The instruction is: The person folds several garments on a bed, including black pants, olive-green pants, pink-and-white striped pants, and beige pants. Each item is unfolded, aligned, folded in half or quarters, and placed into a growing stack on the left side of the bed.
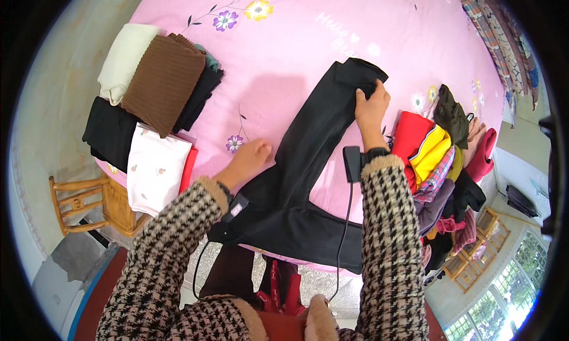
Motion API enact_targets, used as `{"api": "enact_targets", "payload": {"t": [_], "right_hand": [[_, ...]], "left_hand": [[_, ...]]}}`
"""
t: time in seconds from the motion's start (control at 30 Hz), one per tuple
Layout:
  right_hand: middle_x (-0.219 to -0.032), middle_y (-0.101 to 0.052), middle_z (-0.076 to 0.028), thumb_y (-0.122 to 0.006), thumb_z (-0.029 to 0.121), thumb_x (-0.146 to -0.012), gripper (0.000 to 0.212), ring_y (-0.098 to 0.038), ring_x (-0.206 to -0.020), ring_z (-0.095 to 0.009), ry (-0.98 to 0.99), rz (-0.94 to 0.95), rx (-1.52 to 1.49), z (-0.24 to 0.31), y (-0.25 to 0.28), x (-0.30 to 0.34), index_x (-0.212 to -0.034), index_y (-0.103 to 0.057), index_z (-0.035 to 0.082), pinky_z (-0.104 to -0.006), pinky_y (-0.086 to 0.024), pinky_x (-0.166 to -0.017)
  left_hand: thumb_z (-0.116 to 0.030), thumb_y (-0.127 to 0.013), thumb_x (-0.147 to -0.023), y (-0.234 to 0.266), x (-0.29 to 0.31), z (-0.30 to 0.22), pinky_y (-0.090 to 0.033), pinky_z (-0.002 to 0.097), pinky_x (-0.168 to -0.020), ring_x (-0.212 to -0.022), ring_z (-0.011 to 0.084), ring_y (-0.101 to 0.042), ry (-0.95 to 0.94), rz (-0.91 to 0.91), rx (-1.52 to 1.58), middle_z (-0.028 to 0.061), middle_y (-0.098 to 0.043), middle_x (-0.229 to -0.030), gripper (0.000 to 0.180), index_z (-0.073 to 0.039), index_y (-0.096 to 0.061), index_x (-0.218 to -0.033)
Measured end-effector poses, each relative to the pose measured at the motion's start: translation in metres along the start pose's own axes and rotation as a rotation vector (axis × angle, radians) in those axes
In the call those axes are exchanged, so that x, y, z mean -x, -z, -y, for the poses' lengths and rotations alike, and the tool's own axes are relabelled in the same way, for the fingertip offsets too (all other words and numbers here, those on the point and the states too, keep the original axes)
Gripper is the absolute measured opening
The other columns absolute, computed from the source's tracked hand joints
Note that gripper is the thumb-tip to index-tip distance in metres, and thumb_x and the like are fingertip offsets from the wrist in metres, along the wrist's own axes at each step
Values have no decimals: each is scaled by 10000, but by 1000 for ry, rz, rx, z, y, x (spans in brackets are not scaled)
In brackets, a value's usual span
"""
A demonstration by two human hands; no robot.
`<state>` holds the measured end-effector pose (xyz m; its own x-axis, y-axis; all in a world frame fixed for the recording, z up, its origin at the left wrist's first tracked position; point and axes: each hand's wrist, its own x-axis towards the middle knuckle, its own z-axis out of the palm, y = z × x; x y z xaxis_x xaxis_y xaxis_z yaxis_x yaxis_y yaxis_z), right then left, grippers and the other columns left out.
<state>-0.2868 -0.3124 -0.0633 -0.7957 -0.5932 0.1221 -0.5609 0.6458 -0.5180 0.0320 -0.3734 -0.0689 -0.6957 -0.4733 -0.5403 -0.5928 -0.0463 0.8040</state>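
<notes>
Black trousers (296, 157) spread mid-view on a pink floral sheet (296, 62), one leg up toward 1 o'clock, the other toward 5, low part along the sheet's near edge. Right hand (372, 112) at 2 o'clock, thumb and fingers gripping the end of the upper leg, where the fabric is folded over. Left hand (245, 162) at 9 o'clock, fingers curled in, right beside the trousers' left edge; can't tell if it grips any cloth. Both sleeves black-and-cream check with fuzzy cuffs; a dark wrist device (354, 163) by the right cuff, cable running down. Folded stacks at 9 to 10 o'clock: brown ribbed garment (163, 80), cream garment (125, 59) tucked beside it, black folded garment (109, 130), white patterned garment (155, 169) with red showing next to it. Loose heap at 3 o'clock: red garment (411, 136), yellow garment (432, 154), dark olive garment (451, 117), more cloth below. Wooden chair (121, 201) between 8 and 9; folded quilts (495, 38) far at 2.
</notes>
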Motion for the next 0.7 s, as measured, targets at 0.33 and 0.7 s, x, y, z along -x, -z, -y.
{"api": "enact_targets", "payload": {"t": [0.33, 0.7], "right_hand": [[-877, -643, -222, -571, 208, -833, 231, -614, -863, -371, -19, -118, -80, -17, 5, -56, -947, -642, 19, -414, -469, -780], [-1096, -559, -344, -678, 523, -723, 814, -546, -1076, -419, -346, 105, 36, -39, 4, -55, -1091, -496, -180, -395, -421, -932]], "left_hand": [[-283, -600, -860, -8, 93, 24, -473, 376, -764, -854, 338, -620, 112, 70, -82, 211, -641, -886, 338, 35, -617, -975], [-313, -629, -845, -27, 87, 26, -430, 444, -625, -719, 421, -546, 84, -367, -287, 234, -571, -728, 340, 13, -559, -776]]}}
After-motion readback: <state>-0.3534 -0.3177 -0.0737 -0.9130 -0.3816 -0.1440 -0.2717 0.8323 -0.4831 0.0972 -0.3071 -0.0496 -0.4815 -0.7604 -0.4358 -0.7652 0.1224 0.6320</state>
